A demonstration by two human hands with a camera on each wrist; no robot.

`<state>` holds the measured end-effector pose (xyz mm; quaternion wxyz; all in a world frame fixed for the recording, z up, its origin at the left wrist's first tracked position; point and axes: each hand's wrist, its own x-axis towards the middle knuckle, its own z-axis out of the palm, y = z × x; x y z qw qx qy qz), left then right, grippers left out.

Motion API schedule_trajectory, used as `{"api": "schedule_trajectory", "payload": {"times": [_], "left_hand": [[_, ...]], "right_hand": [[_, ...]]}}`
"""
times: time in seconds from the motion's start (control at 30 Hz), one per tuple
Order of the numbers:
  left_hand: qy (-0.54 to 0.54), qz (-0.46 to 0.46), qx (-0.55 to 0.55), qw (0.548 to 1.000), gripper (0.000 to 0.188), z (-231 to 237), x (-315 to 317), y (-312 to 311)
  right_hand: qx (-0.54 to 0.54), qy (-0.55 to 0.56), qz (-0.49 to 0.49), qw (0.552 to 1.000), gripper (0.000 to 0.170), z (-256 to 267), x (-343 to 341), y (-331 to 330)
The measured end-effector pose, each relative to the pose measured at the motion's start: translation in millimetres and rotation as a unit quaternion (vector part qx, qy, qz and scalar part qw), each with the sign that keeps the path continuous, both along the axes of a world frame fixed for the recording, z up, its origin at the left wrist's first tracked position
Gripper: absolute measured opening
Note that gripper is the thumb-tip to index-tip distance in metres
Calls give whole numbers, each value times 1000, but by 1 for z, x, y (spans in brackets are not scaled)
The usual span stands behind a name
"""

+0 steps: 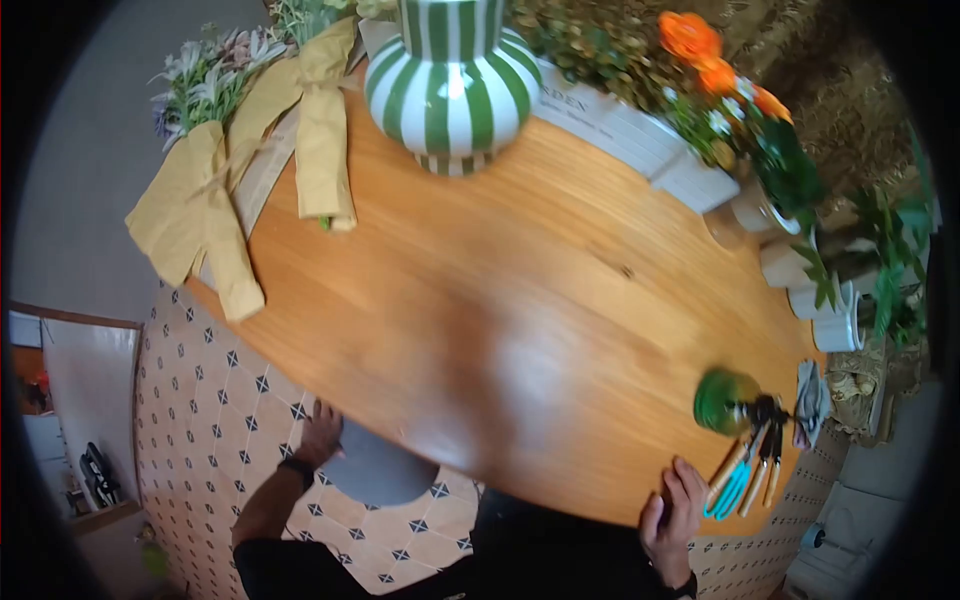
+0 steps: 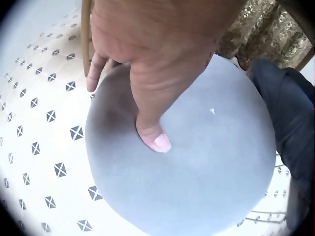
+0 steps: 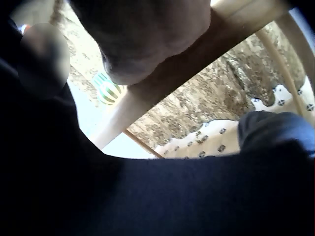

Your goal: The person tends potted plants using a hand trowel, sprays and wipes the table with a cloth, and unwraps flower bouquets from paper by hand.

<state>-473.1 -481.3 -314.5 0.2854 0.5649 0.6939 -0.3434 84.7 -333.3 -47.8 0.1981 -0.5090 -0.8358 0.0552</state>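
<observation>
Beside the table's front edge, the left hand [image 1: 322, 436] grips the rim of a round grey stool [image 1: 382, 472]. In the left wrist view, the thumb of this hand [image 2: 157, 59] lies on top of the stool seat [image 2: 211, 167], while the other fingers pass over its far side, partly hidden. The right hand [image 1: 676, 515] rests at the edge of the wooden table [image 1: 560, 400], fingers relaxed and holding nothing, just left of scissors with turquoise handles [image 1: 733, 488] and wooden-handled tools [image 1: 768, 465]. In the right wrist view that hand [image 3: 147, 44] is dark and its fingertips are hidden.
A green-and-white striped vase [image 1: 452, 100] stands at the table's back. Wrapped flower bunches [image 1: 215, 215] lie at the left. Orange flowers [image 1: 690, 38], white pots [image 1: 838, 318] and a green glass container [image 1: 722, 400] line the right side. Patterned tiles [image 1: 220, 350] cover the floor.
</observation>
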Motion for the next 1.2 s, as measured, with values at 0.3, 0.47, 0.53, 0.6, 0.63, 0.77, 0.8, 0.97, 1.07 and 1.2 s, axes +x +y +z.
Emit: {"api": "schedule_trajectory", "payload": {"times": [0.3, 0.47, 0.53, 0.6, 0.63, 0.77, 0.8, 0.97, 1.07, 1.2], "left_hand": [[-364, 633, 208, 650, 36, 17, -8, -40], [-335, 567, 196, 726, 34, 49, -23, -17], [-333, 524, 187, 761, 34, 48, -40, 6], [-327, 494, 167, 788, 33, 52, -46, 4], [-325, 480, 158, 799, 33, 56, -46, 6], [-311, 413, 128, 846, 31, 57, -66, 6], [-308, 390, 121, 859, 31, 54, -77, 9], [-307, 267, 66, 911, 29, 52, -110, -2], [-323, 118, 49, 938, 29, 29, -150, 55], [-342, -60, 40, 937, 28, 7, -154, 121]], "right_hand": [[-48, -37, -18, 998, 36, 8, -5, 8], [-33, -42, -37, 998, 37, 6, -4, 11], [-26, -44, -25, 998, 32, 12, -13, 20], [-56, -55, -45, 996, 36, 1, 0, -3], [-83, -62, -50, 993, 40, -5, 6, -12], [-75, -43, -68, 994, 45, -7, 4, -11], [-87, -35, -70, 993, 41, -6, 3, -12], [-52, -65, -95, 992, 44, 2, -12, -6], [-36, -28, -104, 994, 43, 9, -22, 2], [-7, -52, -140, 989, 38, 17, -34, -8]]}}
